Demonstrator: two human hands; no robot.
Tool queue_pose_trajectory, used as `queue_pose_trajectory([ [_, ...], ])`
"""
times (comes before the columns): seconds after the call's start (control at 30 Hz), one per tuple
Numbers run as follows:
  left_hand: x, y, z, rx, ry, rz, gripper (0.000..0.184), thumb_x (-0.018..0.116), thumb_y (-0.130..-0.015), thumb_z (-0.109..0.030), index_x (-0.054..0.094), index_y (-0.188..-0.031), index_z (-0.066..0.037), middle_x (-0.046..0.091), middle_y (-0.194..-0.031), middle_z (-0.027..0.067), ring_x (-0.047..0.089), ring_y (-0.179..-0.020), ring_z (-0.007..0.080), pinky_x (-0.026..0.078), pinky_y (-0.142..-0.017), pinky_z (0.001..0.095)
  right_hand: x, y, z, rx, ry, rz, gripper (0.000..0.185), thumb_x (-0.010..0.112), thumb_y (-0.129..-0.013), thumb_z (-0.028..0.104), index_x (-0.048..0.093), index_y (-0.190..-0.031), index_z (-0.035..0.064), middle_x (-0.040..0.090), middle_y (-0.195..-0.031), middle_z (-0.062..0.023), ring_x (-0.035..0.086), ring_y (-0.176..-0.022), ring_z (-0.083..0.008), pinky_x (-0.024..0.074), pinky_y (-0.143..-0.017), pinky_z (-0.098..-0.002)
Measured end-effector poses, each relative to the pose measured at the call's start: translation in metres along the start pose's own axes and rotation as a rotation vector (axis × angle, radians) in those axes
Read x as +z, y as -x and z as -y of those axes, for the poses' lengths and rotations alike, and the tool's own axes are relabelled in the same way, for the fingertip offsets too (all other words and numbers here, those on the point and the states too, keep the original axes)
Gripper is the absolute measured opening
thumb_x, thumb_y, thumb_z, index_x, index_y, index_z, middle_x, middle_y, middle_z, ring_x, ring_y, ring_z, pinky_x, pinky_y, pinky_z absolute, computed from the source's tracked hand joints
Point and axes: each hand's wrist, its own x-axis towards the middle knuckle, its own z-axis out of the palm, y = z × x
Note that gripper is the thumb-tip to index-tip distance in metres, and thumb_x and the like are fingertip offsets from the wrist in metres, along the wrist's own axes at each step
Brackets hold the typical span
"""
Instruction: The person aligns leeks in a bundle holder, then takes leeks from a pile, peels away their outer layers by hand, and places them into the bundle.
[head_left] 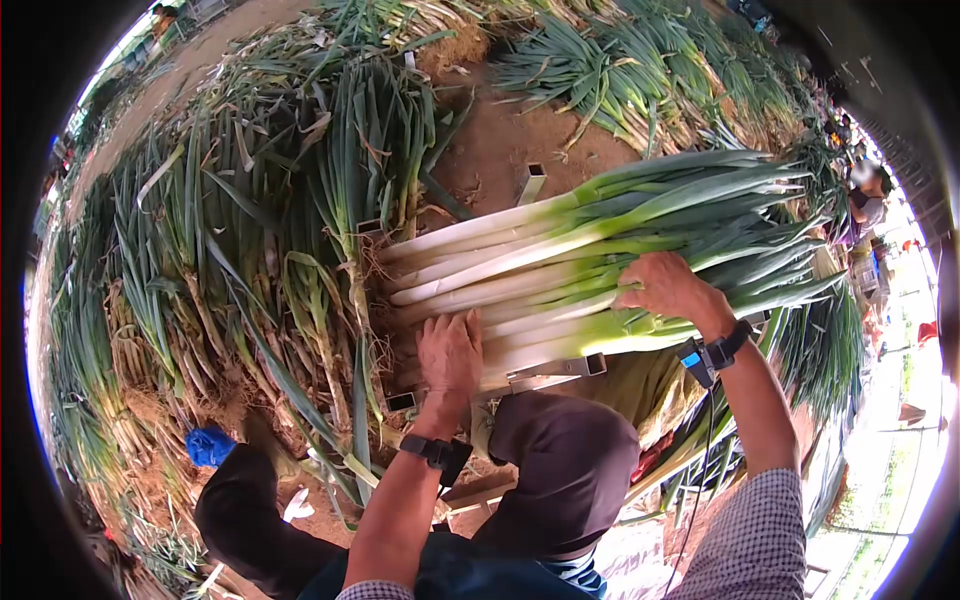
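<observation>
A bundle of long green onions (520,255) lies across a metal frame (560,371), white stalks and roots to the left, green leaves to the right. My left hand (450,352) rests on the lower white stalks near the root end, its fingers pointing up and holding nothing that shows. Further right, my right hand (668,287) has its fingers bent around a stalk where white turns to green. Both wrists wear dark straps with small devices.
Heaps of untrimmed onions (200,270) fill the left side, and more onions (620,70) lie on the soil at the top. Metal tube ends (533,178) stick up around the bundle. Another person (868,205) is at the far right.
</observation>
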Motion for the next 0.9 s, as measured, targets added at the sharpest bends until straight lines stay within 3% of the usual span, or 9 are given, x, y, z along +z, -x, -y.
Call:
queue_pose_trajectory([
  [0.17,0.001,0.004,-0.002,0.009,0.031,-0.011,0.026,0.059,-0.097,-0.024,0.068,-0.08,-0.006,0.066,-0.082,0.0126,0.06,-0.083,0.0352,0.046,-0.077,0.0481,-0.026,-0.025,0.025,-0.265,0.1,-0.482,0.03,0.074,-0.083,0.024,0.069,-0.101,0.0003,0.068,-0.108,-0.0161,0.061,-0.107,-0.0359,0.0479,-0.095,-0.0437],
  [0.3,0.0,0.004,0.002,0.009,0.036,-0.045,0.025,0.06,-0.096,-0.024,0.067,-0.078,-0.007,0.065,-0.08,0.0117,0.06,-0.081,0.0336,0.046,-0.075,0.048,0.011,-0.07,-0.002,-0.368,0.204,-0.475,0.033,0.074,-0.082,0.024,0.069,-0.107,0.0038,0.067,-0.108,-0.0143,0.059,-0.108,-0.0339,0.0465,-0.095,-0.045],
  [0.33,-0.001,0.005,0.002,0.009,0.041,-0.055,0.025,0.06,-0.096,-0.024,0.066,-0.078,-0.008,0.065,-0.08,0.0115,0.06,-0.081,0.0333,0.046,-0.075,0.048,0.01,-0.076,-0.004,-0.279,0.101,-0.288,0.034,0.073,-0.083,0.025,0.069,-0.111,0.0044,0.068,-0.105,-0.0157,0.06,-0.107,-0.0357,0.046,-0.097,-0.0451],
  [0.43,0.003,0.006,0.005,0.022,0.025,-0.12,0.028,0.062,-0.094,-0.025,0.062,-0.071,-0.01,0.062,-0.076,0.0103,0.06,-0.08,0.0316,0.046,-0.073,0.0487,0.006,-0.064,0.0,-0.262,0.058,-0.265,0.035,0.073,-0.084,0.026,0.07,-0.112,0.0046,0.068,-0.103,-0.0166,0.06,-0.105,-0.0369,0.0466,-0.097,-0.0442],
  [0.6,0.005,0.01,0.003,0.029,0.024,-0.159,0.025,0.064,-0.093,-0.023,0.06,-0.071,-0.01,0.06,-0.074,0.0097,0.059,-0.077,0.0306,0.045,-0.071,0.0468,-0.005,-0.04,0.004,-0.102,-0.226,0.064,0.038,0.07,-0.085,0.03,0.072,-0.106,-0.0012,0.07,-0.11,-0.022,0.065,-0.103,-0.0384,0.0506,-0.092,-0.0415],
  [0.63,0.004,0.008,0.002,0.046,0.047,-0.185,0.025,0.066,-0.092,-0.02,0.059,-0.07,-0.01,0.059,-0.074,0.0095,0.058,-0.077,0.0304,0.045,-0.071,0.0461,-0.003,-0.039,0.001,-0.119,-0.218,0.037,0.037,0.07,-0.085,0.029,0.072,-0.105,-0.002,0.069,-0.104,-0.0213,0.065,-0.099,-0.038,0.0505,-0.09,-0.0419],
  [0.7,0.002,0.007,0.001,0.062,0.062,-0.204,0.021,0.066,-0.091,-0.019,0.059,-0.074,-0.009,0.058,-0.073,0.0098,0.058,-0.077,0.0303,0.044,-0.071,0.0451,0.004,-0.046,-0.001,-0.171,-0.198,-0.008,0.035,0.071,-0.084,0.026,0.071,-0.104,-0.0035,0.068,-0.091,-0.0198,0.064,-0.091,-0.0371,0.0503,-0.087,-0.0429],
  [0.8,-0.007,0.008,-0.003,0.01,0.064,-0.105,0.012,0.067,-0.091,-0.017,0.062,-0.086,-0.007,0.062,-0.081,0.0105,0.058,-0.079,0.0321,0.042,-0.075,0.0441,0.017,-0.047,-0.002,-0.155,-0.19,0.074,0.034,0.071,-0.083,0.028,0.073,-0.103,-0.0002,0.069,-0.102,-0.0199,0.064,-0.098,-0.038,0.0501,-0.089,-0.0436],
  [0.9,-0.011,0.008,-0.003,0.076,0.112,-0.234,0.024,0.072,-0.086,-0.019,0.059,-0.102,-0.007,0.062,-0.086,0.0106,0.057,-0.082,0.0315,0.041,-0.079,0.0447,0.036,-0.033,-0.002,-0.249,-0.154,-0.067,0.031,0.071,-0.082,0.026,0.073,-0.101,0.0012,0.066,-0.097,-0.0184,0.062,-0.098,-0.038,0.0489,-0.089,-0.0448],
])
